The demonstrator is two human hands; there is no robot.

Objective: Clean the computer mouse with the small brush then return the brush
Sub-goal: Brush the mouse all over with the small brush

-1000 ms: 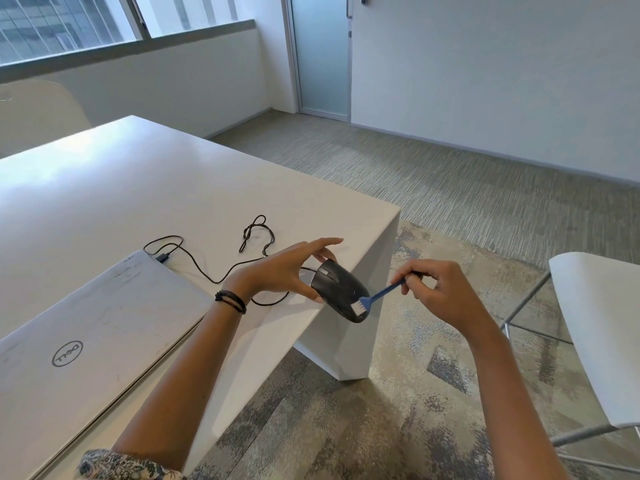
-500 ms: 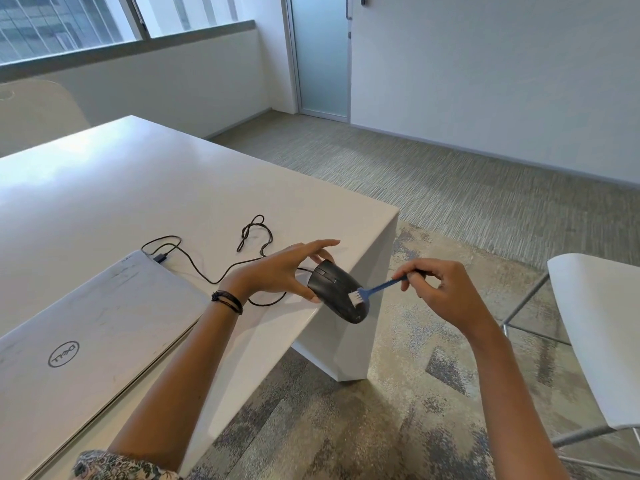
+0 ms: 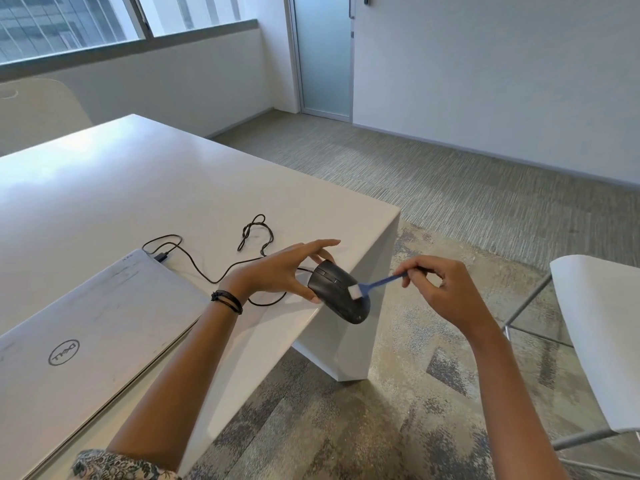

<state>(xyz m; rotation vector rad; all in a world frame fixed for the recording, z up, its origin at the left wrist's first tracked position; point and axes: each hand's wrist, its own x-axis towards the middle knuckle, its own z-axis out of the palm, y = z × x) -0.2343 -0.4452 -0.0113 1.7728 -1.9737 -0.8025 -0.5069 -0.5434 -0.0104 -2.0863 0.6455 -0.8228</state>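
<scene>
A black wired computer mouse (image 3: 337, 296) is held tilted just past the white table's corner, gripped at its far end by my left hand (image 3: 280, 271) between thumb and fingers. My right hand (image 3: 440, 289) pinches the blue handle of the small brush (image 3: 375, 283). The brush's white bristles rest on the mouse's top surface near its middle. The mouse's black cable (image 3: 221, 271) runs back over the table in loops to a plug at the laptop.
A closed silver laptop (image 3: 86, 334) lies on the white table (image 3: 145, 188) at the lower left. A white chair (image 3: 599, 341) stands at the right on patterned carpet. A pale chair back shows at the far left behind the table.
The brush head has travelled up the mouse from its near lower end toward the middle. My left hand keeps the mouse in about the same place.
</scene>
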